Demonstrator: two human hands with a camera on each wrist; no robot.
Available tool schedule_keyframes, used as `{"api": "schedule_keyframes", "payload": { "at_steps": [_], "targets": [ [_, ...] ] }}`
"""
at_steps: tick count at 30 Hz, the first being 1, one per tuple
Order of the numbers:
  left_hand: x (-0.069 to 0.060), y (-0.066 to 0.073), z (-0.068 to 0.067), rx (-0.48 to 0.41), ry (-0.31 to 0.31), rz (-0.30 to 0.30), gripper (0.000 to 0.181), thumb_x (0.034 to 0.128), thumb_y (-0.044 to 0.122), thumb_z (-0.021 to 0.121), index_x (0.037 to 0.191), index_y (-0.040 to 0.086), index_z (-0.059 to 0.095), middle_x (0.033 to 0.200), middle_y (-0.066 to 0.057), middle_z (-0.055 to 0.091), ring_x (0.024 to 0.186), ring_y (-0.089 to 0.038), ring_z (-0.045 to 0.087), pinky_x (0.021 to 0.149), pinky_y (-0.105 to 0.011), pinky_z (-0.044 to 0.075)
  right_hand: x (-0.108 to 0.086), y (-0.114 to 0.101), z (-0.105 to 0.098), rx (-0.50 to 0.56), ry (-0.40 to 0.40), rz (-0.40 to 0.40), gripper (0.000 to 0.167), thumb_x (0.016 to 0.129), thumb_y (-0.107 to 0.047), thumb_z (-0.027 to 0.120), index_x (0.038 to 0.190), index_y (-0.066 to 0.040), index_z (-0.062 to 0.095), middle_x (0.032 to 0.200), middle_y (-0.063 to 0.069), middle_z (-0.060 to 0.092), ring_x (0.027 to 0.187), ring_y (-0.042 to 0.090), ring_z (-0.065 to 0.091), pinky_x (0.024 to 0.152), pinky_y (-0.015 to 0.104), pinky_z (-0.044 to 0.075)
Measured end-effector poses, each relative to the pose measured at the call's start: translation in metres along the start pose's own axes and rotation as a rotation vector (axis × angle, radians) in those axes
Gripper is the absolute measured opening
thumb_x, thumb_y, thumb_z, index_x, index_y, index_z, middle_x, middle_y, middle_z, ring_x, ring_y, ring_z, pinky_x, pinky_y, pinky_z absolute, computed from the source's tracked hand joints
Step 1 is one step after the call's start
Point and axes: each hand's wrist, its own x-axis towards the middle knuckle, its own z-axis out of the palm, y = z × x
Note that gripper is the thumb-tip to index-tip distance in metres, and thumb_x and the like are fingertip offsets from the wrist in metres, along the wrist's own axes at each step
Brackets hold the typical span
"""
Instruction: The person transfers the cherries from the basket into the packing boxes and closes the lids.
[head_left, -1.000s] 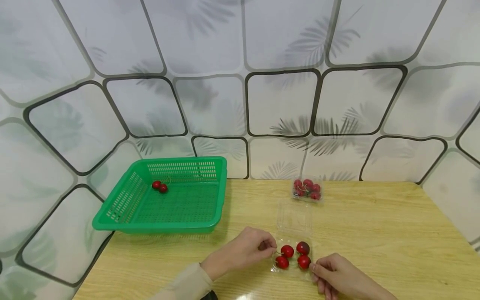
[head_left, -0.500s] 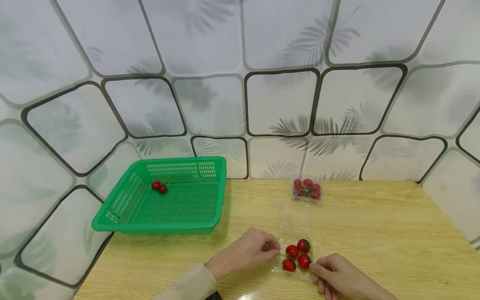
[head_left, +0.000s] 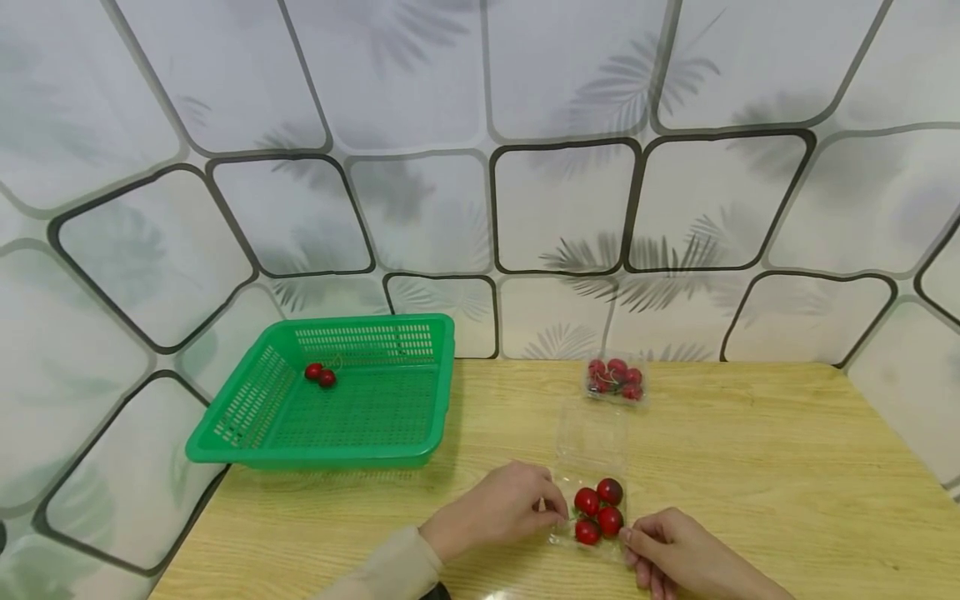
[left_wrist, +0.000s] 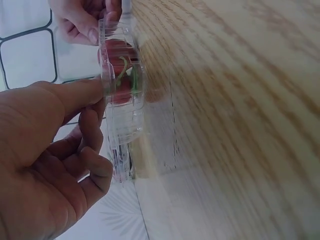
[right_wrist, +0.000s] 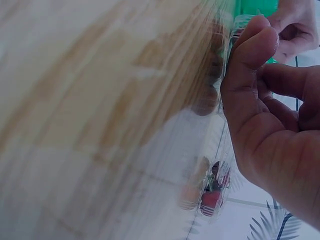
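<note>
A clear plastic clamshell box [head_left: 566,542] lies with its lid [head_left: 592,437] folded back on the table, several red cherries [head_left: 587,501] in its tray. My left hand [head_left: 501,508] is at the tray's left side, thumb and index finger pinching by the cherry stems [left_wrist: 122,70]; the very fingertips are partly hidden behind the clear wall in the left wrist view. At the tray's right edge, my right hand [head_left: 682,552] grips the rim between thumb and curled fingers. In the right wrist view the right hand [right_wrist: 280,95] covers part of the box.
A green plastic basket [head_left: 345,457] with two cherries [head_left: 320,375] stands at the left. Behind the lid is another clear box [head_left: 615,381] full of cherries, close to the patterned wall [head_left: 562,208]. Wooden table [head_left: 765,467] extends to the right.
My left hand has moved slightly right and toward the near side. The two left cherries have shifted right against the others in the tray. My right hand has stayed at the box edge.
</note>
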Motion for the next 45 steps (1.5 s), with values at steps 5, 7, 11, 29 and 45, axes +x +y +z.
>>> {"api": "schedule_keyframes", "payload": {
  "at_steps": [5, 7, 11, 29, 45],
  "targets": [
    [0.003, 0.003, 0.0, 0.093, -0.032, 0.005, 0.009, 0.0954, 0.024, 0.074, 0.098, 0.023, 0.082, 0.09, 0.014, 0.072, 0.074, 0.012, 0.056, 0.065, -0.001, 0.041, 0.0, -0.001, 0.0, 0.011, 0.003, 0.011, 0.037, 0.109, -0.024, 0.048, 0.091, 0.001, 0.069, 0.071, -0.001, 0.063, 0.058, 0.006, 0.056, 0.05, 0.014, 0.047],
    [0.004, 0.004, -0.001, 0.135, -0.043, 0.014, 0.009, 0.096, 0.025, 0.074, 0.1, 0.024, 0.082, 0.092, 0.014, 0.073, 0.076, 0.011, 0.058, 0.067, -0.002, 0.042, 0.0, -0.001, 0.001, 0.013, 0.003, 0.011, 0.038, 0.109, -0.023, 0.048, 0.091, 0.001, 0.069, 0.071, -0.001, 0.063, 0.058, 0.005, 0.056, 0.05, 0.014, 0.047],
    [0.005, 0.005, -0.002, 0.164, -0.041, 0.032, 0.011, 0.0972, 0.025, 0.072, 0.101, 0.024, 0.082, 0.092, 0.014, 0.072, 0.075, 0.01, 0.058, 0.066, -0.003, 0.043, -0.001, -0.001, 0.001, 0.015, 0.006, 0.013, 0.038, 0.11, -0.023, 0.048, 0.091, 0.001, 0.069, 0.07, -0.001, 0.063, 0.057, 0.005, 0.056, 0.049, 0.014, 0.047],
    [-0.023, 0.003, -0.022, 0.149, 0.09, 0.047, 0.013, 0.099, 0.023, 0.068, 0.1, 0.023, 0.081, 0.089, 0.014, 0.07, 0.071, 0.013, 0.052, 0.063, 0.0, 0.039, -0.003, -0.003, 0.003, -0.011, 0.038, 0.037, 0.038, 0.11, -0.023, 0.047, 0.088, 0.0, 0.069, 0.068, -0.002, 0.062, 0.056, 0.006, 0.055, 0.049, 0.015, 0.045],
    [-0.053, 0.0, -0.042, 0.256, 0.125, 0.159, 0.008, 0.096, 0.018, 0.071, 0.095, 0.021, 0.079, 0.084, 0.012, 0.069, 0.068, 0.009, 0.05, 0.063, -0.003, 0.037, 0.0, -0.002, 0.006, -0.039, 0.031, 0.013, 0.042, 0.108, -0.032, 0.052, 0.087, -0.002, 0.069, 0.067, -0.002, 0.062, 0.053, 0.004, 0.052, 0.048, 0.015, 0.045]
  ]
}}
